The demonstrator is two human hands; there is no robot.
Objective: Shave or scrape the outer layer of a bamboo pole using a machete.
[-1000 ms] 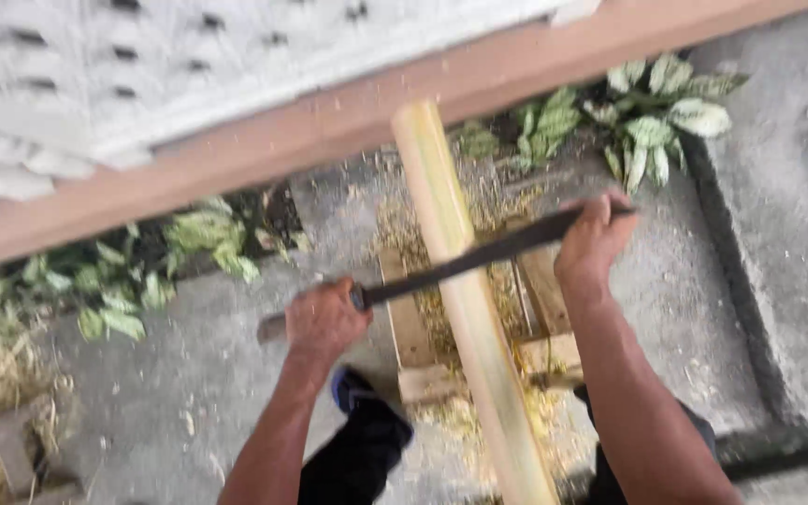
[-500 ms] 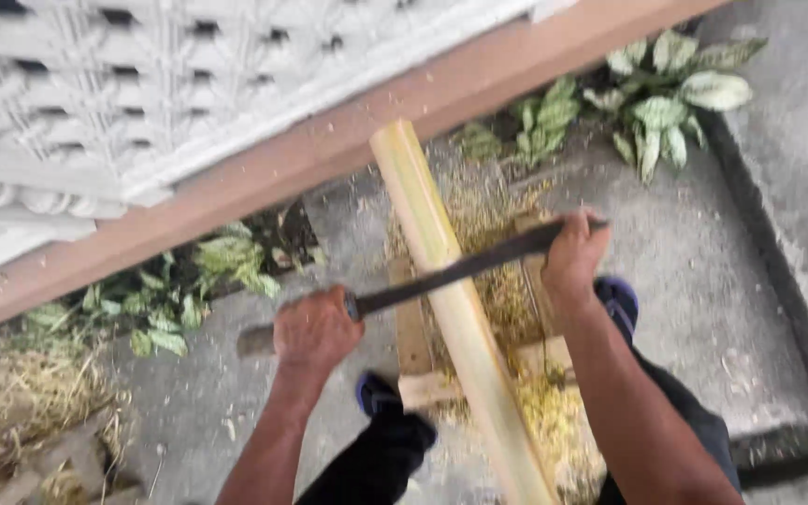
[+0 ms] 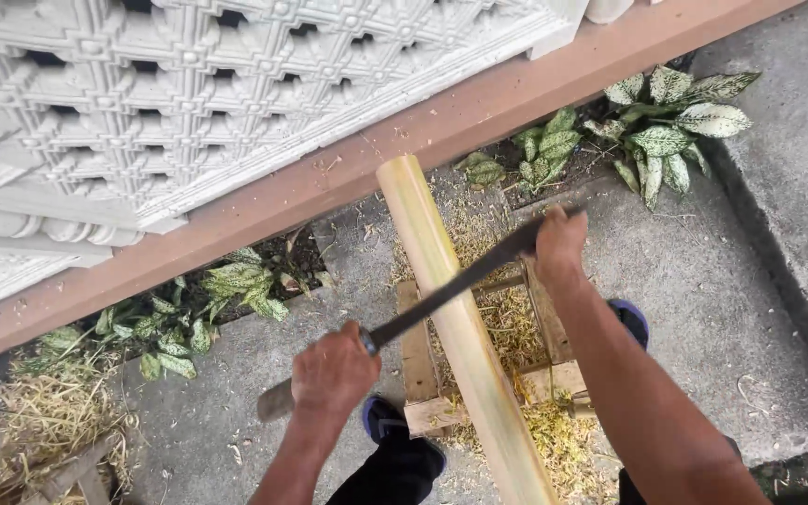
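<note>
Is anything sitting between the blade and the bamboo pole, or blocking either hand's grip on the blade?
Nothing visible. The long dark blade lies straight across the pale bamboo pole, apparently touching it. The left hand grips one end and the right hand the other, both clear of the pole. Loose shavings lie beside the pole, not under the blade.

You see soft, even daylight without hard shadows or glare. The picture is sharp, only slightly bent at the edges by the wide lens.
</note>
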